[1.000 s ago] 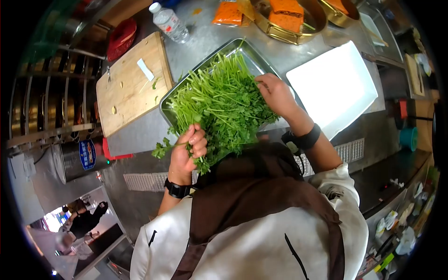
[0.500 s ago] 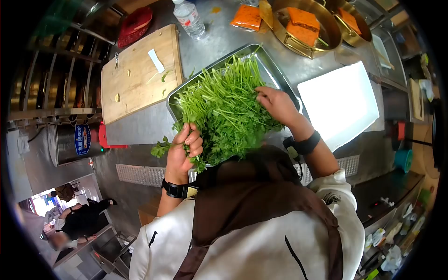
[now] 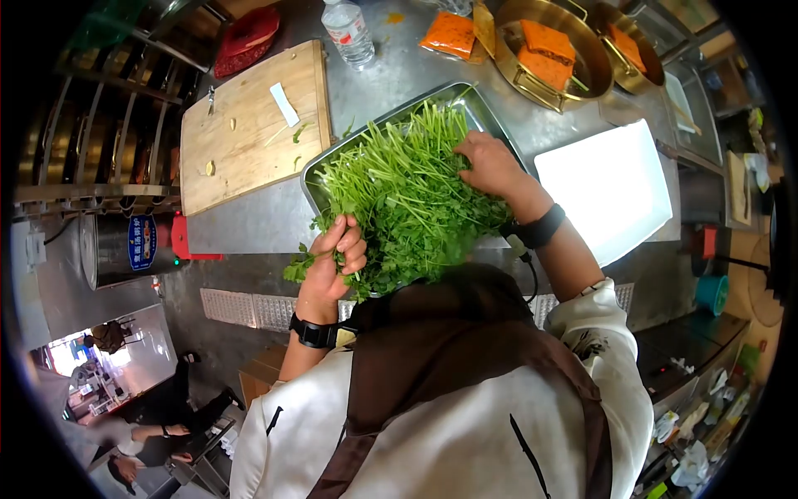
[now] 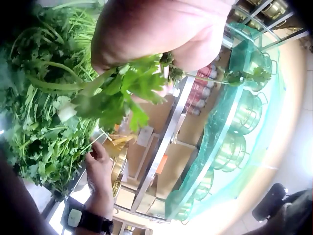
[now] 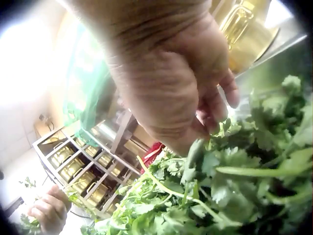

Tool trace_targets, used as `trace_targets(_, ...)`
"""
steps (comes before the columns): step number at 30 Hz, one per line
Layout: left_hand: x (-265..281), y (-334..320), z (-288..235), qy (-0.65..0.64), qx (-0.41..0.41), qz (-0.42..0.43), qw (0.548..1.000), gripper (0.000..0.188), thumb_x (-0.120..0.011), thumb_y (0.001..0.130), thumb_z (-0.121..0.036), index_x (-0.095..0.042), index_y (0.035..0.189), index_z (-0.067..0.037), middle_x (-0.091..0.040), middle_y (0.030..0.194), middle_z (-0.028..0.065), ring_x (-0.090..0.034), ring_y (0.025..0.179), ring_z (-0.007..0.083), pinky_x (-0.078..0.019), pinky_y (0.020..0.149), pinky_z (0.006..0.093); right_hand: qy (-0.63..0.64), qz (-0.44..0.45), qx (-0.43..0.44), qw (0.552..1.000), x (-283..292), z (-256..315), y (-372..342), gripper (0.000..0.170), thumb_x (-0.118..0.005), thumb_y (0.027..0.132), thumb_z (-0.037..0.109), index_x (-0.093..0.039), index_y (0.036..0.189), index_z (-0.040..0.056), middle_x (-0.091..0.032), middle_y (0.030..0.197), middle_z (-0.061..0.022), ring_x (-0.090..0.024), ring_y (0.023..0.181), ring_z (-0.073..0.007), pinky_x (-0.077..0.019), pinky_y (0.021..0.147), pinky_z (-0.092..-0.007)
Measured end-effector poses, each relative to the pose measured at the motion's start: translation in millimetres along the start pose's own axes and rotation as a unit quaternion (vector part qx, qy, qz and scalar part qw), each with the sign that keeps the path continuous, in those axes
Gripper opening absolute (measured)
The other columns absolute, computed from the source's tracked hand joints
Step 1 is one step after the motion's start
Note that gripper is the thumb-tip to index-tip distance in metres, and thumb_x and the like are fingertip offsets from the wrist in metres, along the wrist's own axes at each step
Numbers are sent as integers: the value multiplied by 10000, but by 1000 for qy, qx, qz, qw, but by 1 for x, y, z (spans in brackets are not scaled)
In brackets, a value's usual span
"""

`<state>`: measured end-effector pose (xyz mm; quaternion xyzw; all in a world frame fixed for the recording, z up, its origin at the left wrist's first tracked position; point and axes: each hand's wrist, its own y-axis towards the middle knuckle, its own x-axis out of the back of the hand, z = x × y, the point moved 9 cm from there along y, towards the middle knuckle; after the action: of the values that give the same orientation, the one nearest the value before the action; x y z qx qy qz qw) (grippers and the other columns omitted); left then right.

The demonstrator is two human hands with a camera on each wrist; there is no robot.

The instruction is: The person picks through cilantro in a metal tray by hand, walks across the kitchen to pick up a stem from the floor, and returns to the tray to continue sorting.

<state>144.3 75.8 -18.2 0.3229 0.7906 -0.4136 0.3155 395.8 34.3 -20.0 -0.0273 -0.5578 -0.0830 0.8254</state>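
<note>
A large heap of coriander [image 3: 416, 183], pale stems toward the back and leaves toward the body, fills a metal tray [image 3: 312, 193]. At the heap's left front, my left hand [image 3: 332, 258] grips several sprigs with curled fingers. In the left wrist view, a leafy sprig [image 4: 122, 93] sticks out beneath that hand. My right hand [image 3: 499, 170] is at the heap's right side, its fingers bent down onto the greens. The right wrist view shows those fingertips [image 5: 212, 120] among the leaves; I cannot tell whether they pinch a stem.
Left of the tray lies a wooden cutting board [image 3: 249, 141] with scraps on it. A water bottle [image 3: 349, 37] stands behind. Brass pans [image 3: 594, 75] with orange packets are at the back right, and a white container [image 3: 611, 191] sits to the right.
The head view has shifted, so the bench appears farther right and lower than a second ago. Both hands stay at the heap, the left still gripping its sprigs. A person in the background has moved.
</note>
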Motion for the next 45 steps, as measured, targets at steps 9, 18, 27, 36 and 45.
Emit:
trace_targets(9, 6, -2, -3, 13, -3, -27, 1000, 170, -464, 954, -223, -516, 935, -62, -358, 634, -42, -259, 483, 57, -228, 386, 192, 35, 3, -80, 996, 3, -17, -4, 247, -655, 733, 311, -672, 755, 66, -594, 869, -129, -575, 864, -312, -470, 752, -411)
trace_targets(18, -1, 6, -1, 15, 10, -46, 999, 158, -467, 950, -216, -520, 907, -74, -344, 620, -45, -278, 485, 66, -232, 383, 198, 209, -77, -108, 969, 41, -30, -12, 165, -643, 772, 211, -660, 796, 49, -579, 790, -120, -577, 818, -292, -463, 707, -377)
trace_targets(27, -5, 14, 6, 17, 25, -32, 999, 211, -504, 935, -243, -544, 970, -39, -356, 623, -43, -294, 499, 69, -245, 394, 203, 610, -85, -126, 778, 61, -17, -29, 144, -573, 882, 130, -595, 929, -4, -639, 870, -78, -585, 660, -101, -473, 600, -226)
trace_targets(36, -26, 15, 47, 65, 90, 3, 994, 353, -524, 916, -337, -535, 1032, -4, -426, 645, -14, -403, 537, 67, -264, 404, 196, 227, -109, 223, 942, 57, 171, -49, 139, -648, 771, 201, -618, 818, 73, -529, 1019, -90, -512, 965, -265, -393, 809, -370)
trace_targets(45, -12, 9, 29, 62, 59, 6, 996, 154, -508, 929, -204, -554, 963, -61, -503, 774, -9, -429, 577, 64, -286, 434, 177, 296, -21, 265, 917, 46, 161, -63, 351, -632, 781, 125, -564, 1109, 21, -518, 1234, -140, -451, 1188, -311, -308, 1032, -453)
